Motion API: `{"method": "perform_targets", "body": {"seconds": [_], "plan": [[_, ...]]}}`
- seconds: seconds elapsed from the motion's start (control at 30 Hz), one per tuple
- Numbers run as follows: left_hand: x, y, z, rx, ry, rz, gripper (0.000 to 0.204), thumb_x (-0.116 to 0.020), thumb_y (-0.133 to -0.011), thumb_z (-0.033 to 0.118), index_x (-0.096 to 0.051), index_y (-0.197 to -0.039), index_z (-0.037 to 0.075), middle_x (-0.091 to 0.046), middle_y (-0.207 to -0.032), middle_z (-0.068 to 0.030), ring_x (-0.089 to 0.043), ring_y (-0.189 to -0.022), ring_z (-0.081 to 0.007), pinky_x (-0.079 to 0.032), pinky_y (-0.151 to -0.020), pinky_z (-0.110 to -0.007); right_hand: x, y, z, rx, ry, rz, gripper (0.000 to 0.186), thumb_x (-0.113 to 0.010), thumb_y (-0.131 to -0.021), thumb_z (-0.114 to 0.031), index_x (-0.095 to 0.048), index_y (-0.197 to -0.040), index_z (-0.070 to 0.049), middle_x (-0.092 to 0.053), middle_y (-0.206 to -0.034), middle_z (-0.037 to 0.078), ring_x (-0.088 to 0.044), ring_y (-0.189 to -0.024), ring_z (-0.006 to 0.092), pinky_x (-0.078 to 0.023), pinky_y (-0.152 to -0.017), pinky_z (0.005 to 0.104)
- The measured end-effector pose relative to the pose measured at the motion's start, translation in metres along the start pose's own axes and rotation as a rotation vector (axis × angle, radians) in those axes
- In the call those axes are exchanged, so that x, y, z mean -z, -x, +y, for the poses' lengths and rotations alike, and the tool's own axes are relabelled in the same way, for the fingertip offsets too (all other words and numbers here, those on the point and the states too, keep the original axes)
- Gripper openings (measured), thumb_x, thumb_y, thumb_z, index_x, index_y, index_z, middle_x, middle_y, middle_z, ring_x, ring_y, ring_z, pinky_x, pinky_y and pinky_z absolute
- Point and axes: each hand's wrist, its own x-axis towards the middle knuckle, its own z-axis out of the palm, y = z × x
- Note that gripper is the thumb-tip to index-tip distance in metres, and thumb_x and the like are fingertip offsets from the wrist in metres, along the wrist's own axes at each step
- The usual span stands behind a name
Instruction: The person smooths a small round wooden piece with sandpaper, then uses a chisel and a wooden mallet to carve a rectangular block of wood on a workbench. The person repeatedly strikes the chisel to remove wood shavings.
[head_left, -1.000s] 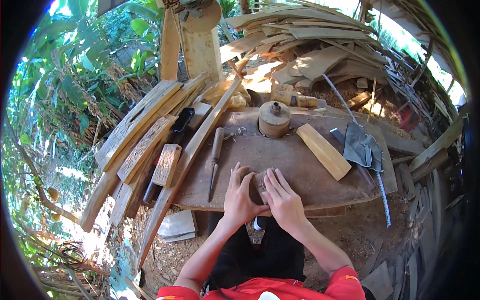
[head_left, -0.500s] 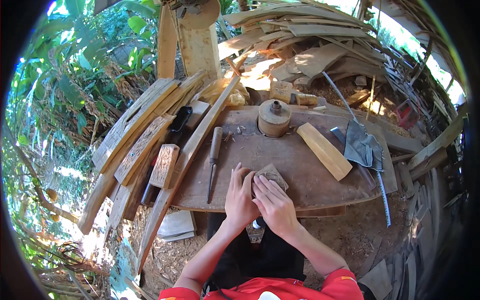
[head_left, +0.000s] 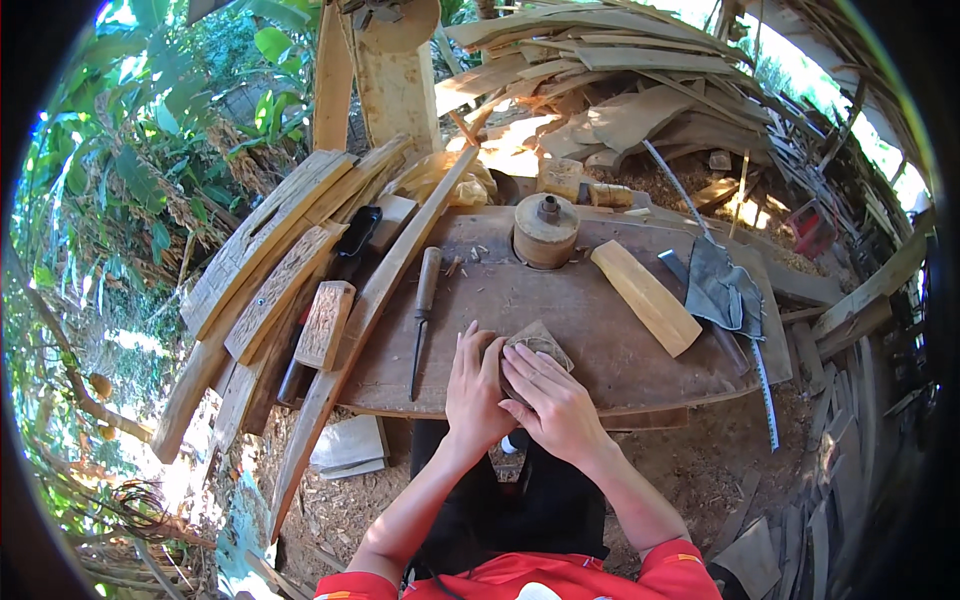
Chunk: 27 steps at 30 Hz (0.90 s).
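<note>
At the near edge of the workbench (head_left: 470,310), both hands meet over a small, square, flat piece of wood (head_left: 541,336) with a brownish face. My right hand (head_left: 552,392) lies across its near side, fingers close together and curled over it. My left hand (head_left: 477,385) presses against its left corner with bent fingers, which partly hide that corner. A long-handled rasp-like tool (head_left: 424,310) with a dark, tapering blade lies left of my hands. A pale, smooth wooden block (head_left: 645,298) rests to the right.
A round wooden piece with a metal stem (head_left: 546,232) stands at the bench's back. On the right lie a grey cloth (head_left: 725,290), a dark metal bar (head_left: 727,350) and a saw blade (head_left: 767,395). Carved blocks (head_left: 325,325) and long planks (head_left: 375,300) crowd the left.
The view has shifted slightly. Both hands stay on the square wooden piece, with only a small shift of the right fingers across it.
</note>
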Motion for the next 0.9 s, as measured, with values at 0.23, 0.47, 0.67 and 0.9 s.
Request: {"method": "perform_targets", "body": {"seconds": [0.23,0.47,0.67,0.9], "plan": [[0.0,0.0,0.0,0.002,-0.01,-0.013,0.073,-0.081,-0.07,0.016,-0.056,-0.136,-0.002,-0.053,-0.138,-0.0238,-0.043,-0.144,-0.0501,-0.034,-0.124,-0.06,-0.003,0.002,0.0,-0.014,-0.012,0.016,0.045,-0.07,-0.1,-0.021,-0.066,-0.137,0.003,-0.064,-0.146,0.02,-0.057,-0.142,0.0337,-0.044,-0.119,0.0488],[0.001,0.0,-0.002,-0.016,-0.023,0.01,0.073,-0.083,-0.07,0.023,-0.059,-0.134,-0.002,-0.054,-0.138,-0.0229,-0.043,-0.145,-0.0491,-0.033,-0.124,-0.06,-0.004,0.001,-0.003,-0.02,-0.01,0.035,0.04,-0.067,-0.1,-0.015,-0.067,-0.135,0.003,-0.064,-0.146,0.018,-0.057,-0.142,0.033,-0.044,-0.119,0.0486],[0.006,-0.003,0.014,0.061,0.045,-0.037,0.072,-0.083,-0.07,0.019,-0.058,-0.133,-0.004,-0.054,-0.137,-0.0227,-0.044,-0.145,-0.0487,-0.033,-0.125,-0.058,0.001,-0.002,0.016,-0.111,-0.005,0.086,0.035,-0.069,-0.099,-0.011,-0.07,-0.131,0.003,-0.067,-0.142,0.018,-0.06,-0.139,0.0332,-0.046,-0.118,0.0478],[0.005,-0.003,0.01,0.05,-0.017,-0.02,0.078,-0.09,-0.068,0.027,-0.059,-0.132,-0.005,-0.054,-0.14,-0.0218,-0.045,-0.145,-0.0456,-0.043,-0.117,-0.052,0.006,-0.003,0.012,-0.125,-0.026,0.09,0.033,-0.066,-0.1,-0.008,-0.07,-0.13,0.005,-0.068,-0.139,0.021,-0.061,-0.136,0.0358,-0.047,-0.116,0.0474]]}}
